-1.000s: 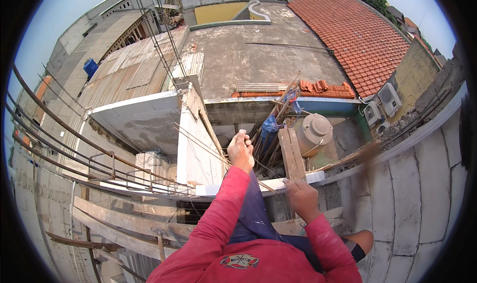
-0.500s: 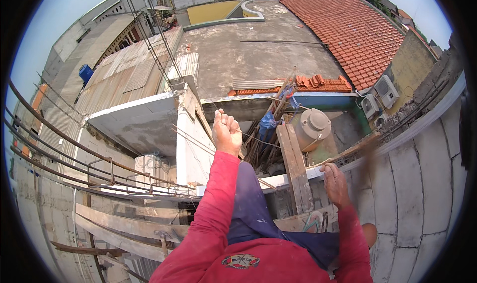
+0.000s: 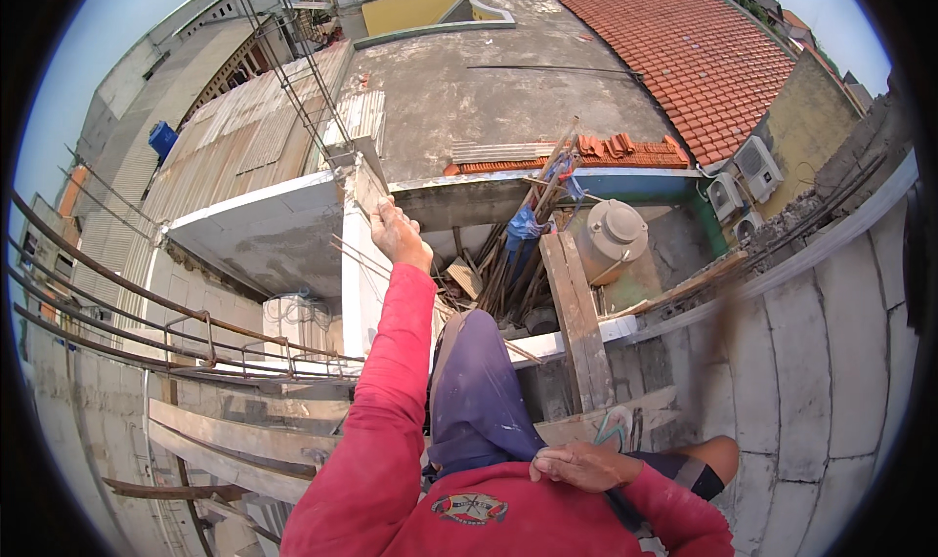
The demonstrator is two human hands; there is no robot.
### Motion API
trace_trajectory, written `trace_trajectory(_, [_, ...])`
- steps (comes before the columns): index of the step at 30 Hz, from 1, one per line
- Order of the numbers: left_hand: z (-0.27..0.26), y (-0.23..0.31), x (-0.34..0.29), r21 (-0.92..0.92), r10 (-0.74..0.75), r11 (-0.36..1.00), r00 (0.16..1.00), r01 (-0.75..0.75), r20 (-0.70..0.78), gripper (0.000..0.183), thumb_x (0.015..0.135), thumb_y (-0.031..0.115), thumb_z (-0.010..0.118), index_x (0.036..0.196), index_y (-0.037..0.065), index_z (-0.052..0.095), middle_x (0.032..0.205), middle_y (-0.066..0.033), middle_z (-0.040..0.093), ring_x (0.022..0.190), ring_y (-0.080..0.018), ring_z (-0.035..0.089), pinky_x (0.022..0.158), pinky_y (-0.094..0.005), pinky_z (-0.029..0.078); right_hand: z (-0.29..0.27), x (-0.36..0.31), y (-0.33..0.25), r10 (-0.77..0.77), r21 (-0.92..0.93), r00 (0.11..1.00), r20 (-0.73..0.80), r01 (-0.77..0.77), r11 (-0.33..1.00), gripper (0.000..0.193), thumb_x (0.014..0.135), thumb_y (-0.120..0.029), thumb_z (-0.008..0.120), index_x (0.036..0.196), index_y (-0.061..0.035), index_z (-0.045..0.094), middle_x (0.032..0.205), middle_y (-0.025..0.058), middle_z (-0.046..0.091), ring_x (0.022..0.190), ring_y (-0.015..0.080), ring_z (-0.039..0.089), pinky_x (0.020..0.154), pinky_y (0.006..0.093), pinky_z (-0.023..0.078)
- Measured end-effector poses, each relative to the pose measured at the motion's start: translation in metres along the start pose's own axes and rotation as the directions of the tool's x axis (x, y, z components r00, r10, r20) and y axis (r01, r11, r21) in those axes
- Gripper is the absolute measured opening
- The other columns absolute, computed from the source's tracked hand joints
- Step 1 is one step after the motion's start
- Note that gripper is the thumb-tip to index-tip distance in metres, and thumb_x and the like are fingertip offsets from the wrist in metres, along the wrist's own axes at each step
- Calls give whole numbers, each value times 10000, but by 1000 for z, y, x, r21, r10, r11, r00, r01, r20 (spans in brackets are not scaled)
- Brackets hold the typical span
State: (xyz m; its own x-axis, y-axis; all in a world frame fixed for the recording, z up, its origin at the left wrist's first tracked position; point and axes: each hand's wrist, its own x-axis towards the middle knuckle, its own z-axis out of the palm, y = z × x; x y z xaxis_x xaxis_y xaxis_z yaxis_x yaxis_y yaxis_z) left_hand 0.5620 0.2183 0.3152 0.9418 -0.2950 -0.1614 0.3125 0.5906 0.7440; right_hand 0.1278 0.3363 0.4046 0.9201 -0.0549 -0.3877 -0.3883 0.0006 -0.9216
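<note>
Now your left hand (image 3: 401, 236) has reached the wooden board (image 3: 367, 188)

Half a second ago that hand hung in front of the board; now it has shifted left, fingers curled at the board's near end, though you cannot tell from this view whether they grip it; the board leans at the far end of the white wall (image 3: 358, 308). Your right hand (image 3: 589, 466) has dropped back from beside the plank (image 3: 575, 313) to the front of your red shirt (image 3: 518, 518), fingers loosely bent; whether it holds anything cannot be told; your two hands are well apart; your trouser leg (image 3: 479, 391) now shows more fully between them.
</note>
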Motion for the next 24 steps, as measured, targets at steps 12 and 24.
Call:
trace_trajectory(12, [-16,9,25,-79,-7,997,999,4,-42,174,1091,280,589,1052,111,593,671,81,363,531,-43,311,464,-232,263,-20,-16,-16,163,637,967,195,-251,729,424,1149,-398,439,1082,-14,605,697,-69,323,609,67,312,562,245,297])
trace_trajectory(24, [7,3,-77,-302,-279,896,942,325,186,207,1096,316,590,1083,110,577,652,62,278,525,-62,240,453,-257,194,-133,64,26,-185,-452,519,-835,-455,767,339,1142,-227,402,1158,30,623,1025,206,720,950,279,703,877,379,529])
